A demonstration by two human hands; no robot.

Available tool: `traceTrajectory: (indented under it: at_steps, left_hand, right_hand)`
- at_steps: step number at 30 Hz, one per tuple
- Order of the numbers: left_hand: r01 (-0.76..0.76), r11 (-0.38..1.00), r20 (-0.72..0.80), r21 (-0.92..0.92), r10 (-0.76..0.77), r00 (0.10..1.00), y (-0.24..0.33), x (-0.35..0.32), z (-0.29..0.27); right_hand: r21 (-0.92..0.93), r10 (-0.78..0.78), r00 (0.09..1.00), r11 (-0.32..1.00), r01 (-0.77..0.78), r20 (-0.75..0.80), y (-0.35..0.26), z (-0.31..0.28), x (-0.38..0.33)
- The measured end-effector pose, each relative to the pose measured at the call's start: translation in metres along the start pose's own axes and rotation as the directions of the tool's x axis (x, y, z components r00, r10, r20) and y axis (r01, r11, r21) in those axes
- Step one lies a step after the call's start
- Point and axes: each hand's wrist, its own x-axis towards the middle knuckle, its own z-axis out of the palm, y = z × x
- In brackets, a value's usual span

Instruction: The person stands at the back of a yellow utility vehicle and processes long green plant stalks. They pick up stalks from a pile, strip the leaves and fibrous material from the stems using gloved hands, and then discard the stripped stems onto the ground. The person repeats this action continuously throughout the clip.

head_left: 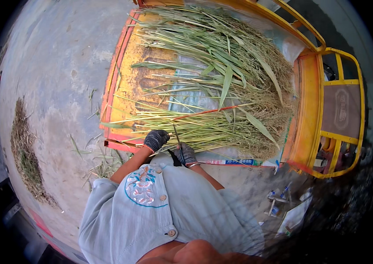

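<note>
Head view: your two gloved hands work at the near edge of the cargo bed (125,94).
Your right grip (186,155) is closed around a thin dark tool (178,140), which points away from you; your left grip (156,140) has curled fingers by the stalk ends, but I cannot tell if it holds any. The near stalks (213,126) lie just beyond both grips, their seed heads toward the right, and look mostly bare of leaves. The farther stalks (191,37), well beyond, bear many leaves. Leaf scraps (109,163) lie left of the left grip, so I judge the work is partly done, with the farther layer left.
</note>
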Motion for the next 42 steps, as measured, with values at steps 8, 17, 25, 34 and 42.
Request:
traceTrajectory:
  at_steps: [8, 17, 25, 34, 42]
  left_hand:
    - [0.763, 0.645, -0.948, -0.043, -0.268, 0.173, -0.067, -0.018, -0.183]
    - [-0.069, 0.851, -0.281, 0.52, 0.247, 0.927, -0.021, 0.152, -0.07]
    - [0.316, 0.79, -0.356, 0.526, -0.133, 0.925, -0.006, 0.207, -0.053]
    - [0.017, 0.802, -0.102, 0.597, 0.054, 0.993, -0.03, 0.113, -0.115]
    - [-0.116, 0.952, -0.241, 0.284, 0.188, 0.952, -0.022, 0.037, -0.068]
  right_hand:
    - [0.14, 0.053, 0.996, 0.988, -0.064, 0.076, -0.004, -0.017, -0.003]
    - [0.153, 0.076, 0.996, 0.985, -0.082, 0.046, -0.014, -0.03, 0.012]
    - [0.18, 0.241, 0.967, 0.951, -0.253, 0.085, -0.002, -0.039, -0.004]
    - [0.35, -0.029, 0.987, 0.936, -0.028, 0.156, -0.044, -0.041, 0.023]
    - [0.235, -0.105, 0.982, 0.97, 0.067, 0.154, -0.026, 0.0, 0.033]
